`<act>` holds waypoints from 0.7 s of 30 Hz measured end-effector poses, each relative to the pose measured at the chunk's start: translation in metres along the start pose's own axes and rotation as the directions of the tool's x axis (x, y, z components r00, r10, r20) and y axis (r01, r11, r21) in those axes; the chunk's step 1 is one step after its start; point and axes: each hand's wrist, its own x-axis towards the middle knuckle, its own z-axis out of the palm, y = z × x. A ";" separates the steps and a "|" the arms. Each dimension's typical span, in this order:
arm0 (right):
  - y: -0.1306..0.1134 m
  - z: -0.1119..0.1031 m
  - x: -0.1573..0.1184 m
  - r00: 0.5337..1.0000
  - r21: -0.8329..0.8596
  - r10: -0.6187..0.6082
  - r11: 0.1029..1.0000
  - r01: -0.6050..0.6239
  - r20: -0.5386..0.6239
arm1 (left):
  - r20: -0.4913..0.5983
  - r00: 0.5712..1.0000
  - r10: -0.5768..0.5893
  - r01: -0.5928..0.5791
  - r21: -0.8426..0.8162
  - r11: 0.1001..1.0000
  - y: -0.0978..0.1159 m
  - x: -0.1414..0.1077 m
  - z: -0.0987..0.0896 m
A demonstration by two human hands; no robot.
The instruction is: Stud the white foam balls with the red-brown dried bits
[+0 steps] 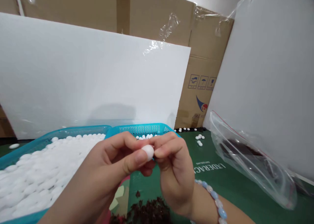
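Seemingly midway, the left hand (115,158) grips one ball (148,152), the right hand (177,175) pinched closed beside it, many more balls filling the tray (80,130).

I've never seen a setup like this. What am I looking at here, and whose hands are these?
There is no robot: one picture, from a camera on a person's head, looking forward and down at their own bare hands. The left hand and right hand meet around a small white oval piece. On the green surface stand blue baskets of similar pieces, a dark crumbly pile and a clear plastic bag. What the pieces are, I cannot tell.
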 end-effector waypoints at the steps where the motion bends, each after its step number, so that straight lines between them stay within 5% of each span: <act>1: 0.000 0.000 0.000 1.000 -0.010 0.003 1.000 -0.003 0.002 | -0.011 1.000 -0.004 0.004 0.001 1.000 0.000 0.000 0.000; 7: 0.002 -0.002 0.004 1.000 0.001 0.030 1.000 -0.030 0.003 | -0.045 0.999 0.030 -0.029 0.020 0.999 -0.003 -0.001 0.002; 14: 0.004 -0.003 0.004 0.997 -0.010 0.038 0.999 -0.039 -0.073 | -0.286 0.958 -0.029 0.015 -0.050 0.999 0.004 -0.008 0.030; 21: 0.003 -0.003 0.003 0.998 0.007 0.055 0.998 -0.055 -0.043 | -0.284 0.958 -0.039 0.029 -0.039 0.999 0.011 -0.008 0.027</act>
